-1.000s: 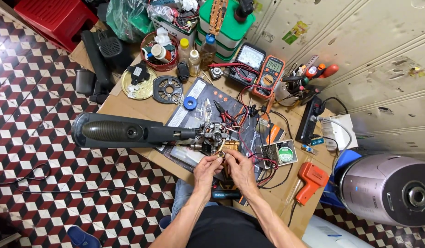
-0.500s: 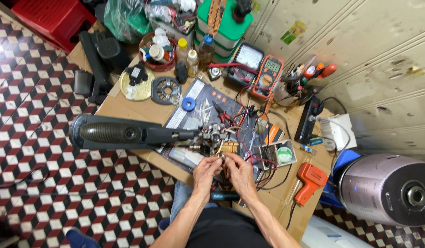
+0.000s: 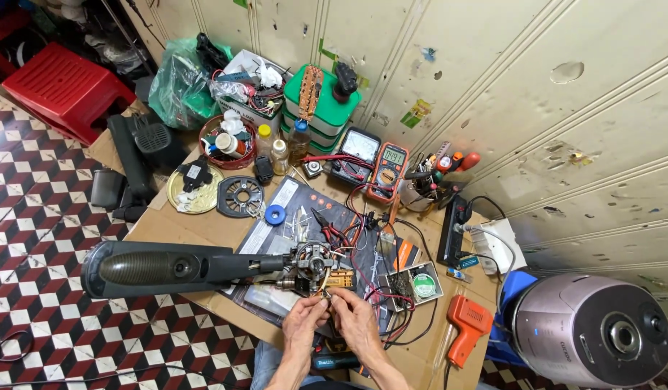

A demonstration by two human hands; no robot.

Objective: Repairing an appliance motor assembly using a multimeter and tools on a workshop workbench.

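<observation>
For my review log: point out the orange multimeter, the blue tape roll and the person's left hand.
orange multimeter (image 3: 392, 168), head view, on its display face.
blue tape roll (image 3: 275, 214), head view, on its ring.
left hand (image 3: 303, 322), head view, back of the hand.

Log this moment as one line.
left hand: on motor wiring | right hand: on motor wiring | exposed motor: on bench | dark housing: lying left

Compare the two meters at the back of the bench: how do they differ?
The orange meter has a bright orange shell and a small digital screen; the black meter beside it is dark, with a wide pale dial face. The orange meter is narrow and tall; the black meter looks broader. The orange meter sits to the right, nearer the tool cup. Both lie face up near the wall, red leads around them, away from both hands.
</observation>
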